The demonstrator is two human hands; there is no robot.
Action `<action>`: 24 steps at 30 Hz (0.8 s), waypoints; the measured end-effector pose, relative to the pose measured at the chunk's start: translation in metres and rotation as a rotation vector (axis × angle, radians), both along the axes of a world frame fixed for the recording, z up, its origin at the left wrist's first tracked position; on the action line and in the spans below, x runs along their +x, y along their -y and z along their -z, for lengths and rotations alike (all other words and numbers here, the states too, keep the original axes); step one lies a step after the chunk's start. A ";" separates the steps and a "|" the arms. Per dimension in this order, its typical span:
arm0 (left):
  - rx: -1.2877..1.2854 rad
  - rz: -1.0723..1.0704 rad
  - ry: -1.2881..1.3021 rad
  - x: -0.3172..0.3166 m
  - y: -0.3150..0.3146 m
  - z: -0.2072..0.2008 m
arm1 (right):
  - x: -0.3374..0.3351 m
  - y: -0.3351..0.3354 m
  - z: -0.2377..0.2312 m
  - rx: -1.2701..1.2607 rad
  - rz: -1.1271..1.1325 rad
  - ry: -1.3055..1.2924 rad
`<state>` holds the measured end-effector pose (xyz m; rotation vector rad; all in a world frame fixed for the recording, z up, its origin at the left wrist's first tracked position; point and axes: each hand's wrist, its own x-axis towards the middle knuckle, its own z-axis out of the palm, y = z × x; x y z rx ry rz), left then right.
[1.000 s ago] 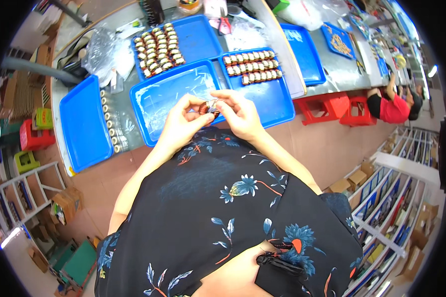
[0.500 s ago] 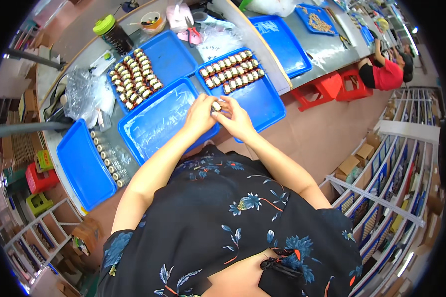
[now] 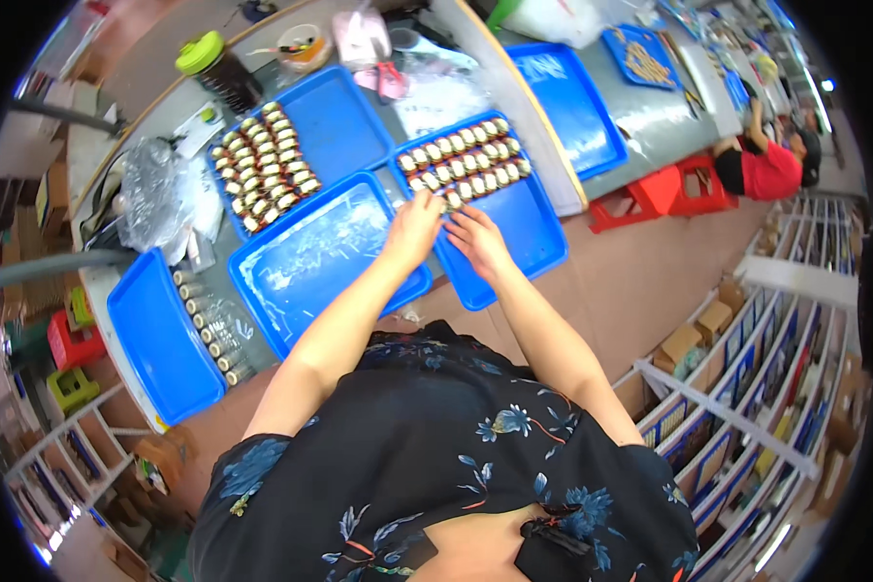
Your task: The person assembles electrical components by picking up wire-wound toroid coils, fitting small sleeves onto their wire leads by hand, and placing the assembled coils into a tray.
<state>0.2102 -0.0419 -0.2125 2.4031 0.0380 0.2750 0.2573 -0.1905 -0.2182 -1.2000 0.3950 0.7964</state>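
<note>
At the left edge of the desk [image 3: 85, 209] lies a bare blue tray [image 3: 170, 335], with a line of rolls [image 3: 202, 322] just beside its right rim. A plastic bag [image 3: 155, 199] sits behind them, and a bottle [image 3: 218, 73] stands toward the far edge. Next comes the back tray [image 3: 344, 121], coils packed along its left side; the front tray [image 3: 310, 252], holding whitish scraps, lies at the desk's near edge. The left hand [image 3: 415, 231] reaches the right tray [image 3: 514, 242] at its left rim, fingers bunched at a coil [image 3: 453, 201] below the rows [image 3: 464, 155]. The right hand [image 3: 480, 242] slants in from the right, fingertips near that coil; whether either grip pinches it, I cannot tell. The right tray's front corner juts past the desk's near edge.
</note>
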 end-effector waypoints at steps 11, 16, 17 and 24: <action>0.049 0.053 0.040 0.003 -0.006 -0.003 | 0.008 0.006 0.020 0.218 0.139 -0.144; -0.057 -0.105 0.002 -0.015 -0.061 -0.030 | -0.003 0.018 -0.007 0.093 0.082 -0.150; 0.005 -0.226 0.069 -0.008 -0.091 -0.032 | -0.006 0.024 -0.012 0.097 0.080 -0.150; 0.206 -0.466 -0.088 0.041 -0.266 -0.039 | -0.031 0.056 -0.033 -0.026 -0.025 -0.123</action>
